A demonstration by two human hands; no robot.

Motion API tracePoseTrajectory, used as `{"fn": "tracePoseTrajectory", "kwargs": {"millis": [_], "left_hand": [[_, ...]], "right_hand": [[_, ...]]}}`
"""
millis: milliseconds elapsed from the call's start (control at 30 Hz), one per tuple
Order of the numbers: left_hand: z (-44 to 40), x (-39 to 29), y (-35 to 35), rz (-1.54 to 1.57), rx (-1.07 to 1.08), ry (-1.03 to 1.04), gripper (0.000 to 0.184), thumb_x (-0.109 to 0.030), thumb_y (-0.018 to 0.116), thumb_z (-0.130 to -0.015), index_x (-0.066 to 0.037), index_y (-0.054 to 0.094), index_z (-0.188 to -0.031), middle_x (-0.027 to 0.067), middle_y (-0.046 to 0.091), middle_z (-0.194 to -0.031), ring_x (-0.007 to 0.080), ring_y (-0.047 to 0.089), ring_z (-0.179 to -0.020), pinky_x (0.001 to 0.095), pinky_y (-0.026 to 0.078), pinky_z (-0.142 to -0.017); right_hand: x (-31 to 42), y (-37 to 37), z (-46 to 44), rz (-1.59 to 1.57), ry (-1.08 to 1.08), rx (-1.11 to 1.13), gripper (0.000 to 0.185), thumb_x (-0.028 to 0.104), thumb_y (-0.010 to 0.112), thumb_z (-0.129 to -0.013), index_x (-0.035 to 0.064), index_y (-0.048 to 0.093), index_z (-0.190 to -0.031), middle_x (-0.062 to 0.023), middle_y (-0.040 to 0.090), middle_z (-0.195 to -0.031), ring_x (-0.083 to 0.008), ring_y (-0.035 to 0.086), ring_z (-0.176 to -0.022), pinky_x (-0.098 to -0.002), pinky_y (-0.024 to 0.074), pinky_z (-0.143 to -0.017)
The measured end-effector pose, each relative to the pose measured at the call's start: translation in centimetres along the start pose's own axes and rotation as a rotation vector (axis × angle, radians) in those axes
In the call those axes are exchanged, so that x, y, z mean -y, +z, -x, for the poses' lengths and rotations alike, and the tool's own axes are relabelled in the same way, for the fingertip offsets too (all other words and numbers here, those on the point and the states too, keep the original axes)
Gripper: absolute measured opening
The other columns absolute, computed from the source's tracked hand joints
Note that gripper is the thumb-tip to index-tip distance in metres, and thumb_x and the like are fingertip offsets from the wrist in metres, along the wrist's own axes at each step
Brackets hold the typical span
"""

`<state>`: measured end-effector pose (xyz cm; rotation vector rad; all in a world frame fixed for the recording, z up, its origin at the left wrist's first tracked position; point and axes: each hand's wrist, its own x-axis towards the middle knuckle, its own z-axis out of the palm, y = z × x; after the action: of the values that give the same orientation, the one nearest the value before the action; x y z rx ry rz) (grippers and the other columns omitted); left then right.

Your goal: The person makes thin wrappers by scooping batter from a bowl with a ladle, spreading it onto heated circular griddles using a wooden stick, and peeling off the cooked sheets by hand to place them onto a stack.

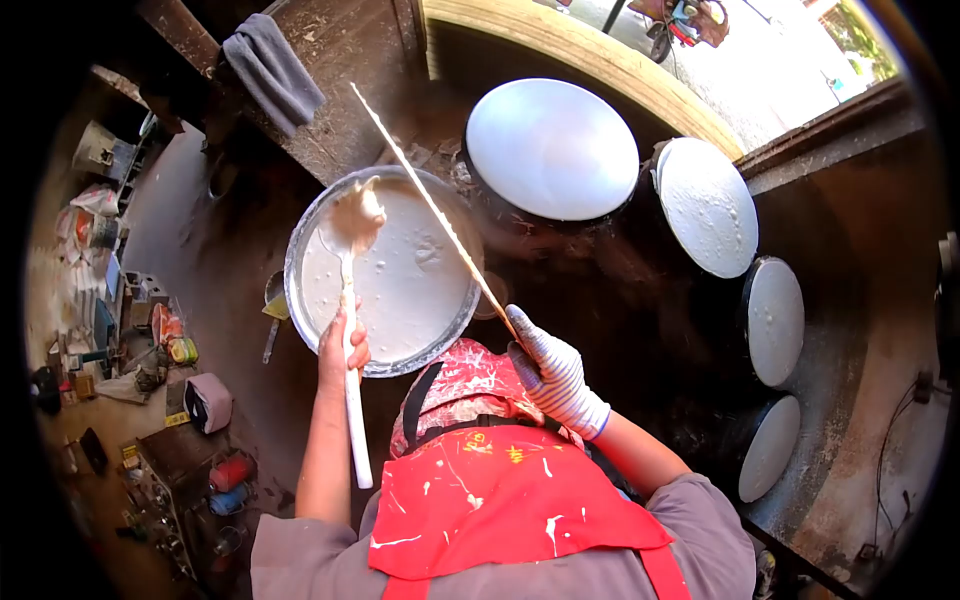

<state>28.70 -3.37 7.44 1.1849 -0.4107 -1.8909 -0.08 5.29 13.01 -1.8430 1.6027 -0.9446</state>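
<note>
My bare left hand is wrapped round the white handle of a ladle. The ladle's bowl is over a wide round tub of thick whitish batter, and some batter is on it. My right hand, in a white striped glove, closes on one end of a long thin stick. The stick slants up and left across the tub's right side, its far part coated pale. Beyond it lies a round griddle with a smooth white top.
More round griddles with white tops curve along the right: one bubbly, another and a third. A grey towel hangs at the upper left. A wooden beam runs along the back. Shelves of clutter stand left.
</note>
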Motion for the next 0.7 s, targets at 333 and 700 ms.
{"fn": "tracePoseTrajectory", "kwargs": {"millis": [333,700], "left_hand": [[-4.1,3.5,4.1,-0.025,0.02,-0.074,0.033,-0.028,0.043,-0.09,-0.005,0.046,-0.113,0.0015,0.04,-0.059,0.0057,0.029,-0.032,0.0199,0.025,-0.031],[-14.2,10.3,32.1,-0.234,0.449,0.081,0.032,-0.013,0.045,-0.085,0.003,0.047,-0.112,0.0049,0.046,-0.061,0.01,0.04,-0.038,0.0206,0.034,-0.034]], "right_hand": [[-1.9,-2.9,2.8,-0.143,0.178,-0.038,0.046,0.004,0.059,-0.077,0.0116,0.05,-0.121,-0.0108,0.054,-0.077,-0.0236,0.056,-0.064,-0.0271,0.0448,-0.058],[-12.0,-12.3,5.6,0.32,0.464,-0.331,0.042,0.013,0.057,-0.081,0.021,0.049,-0.122,-0.0099,0.053,-0.072,-0.0271,0.055,-0.056,-0.0333,0.0437,-0.051]]}}
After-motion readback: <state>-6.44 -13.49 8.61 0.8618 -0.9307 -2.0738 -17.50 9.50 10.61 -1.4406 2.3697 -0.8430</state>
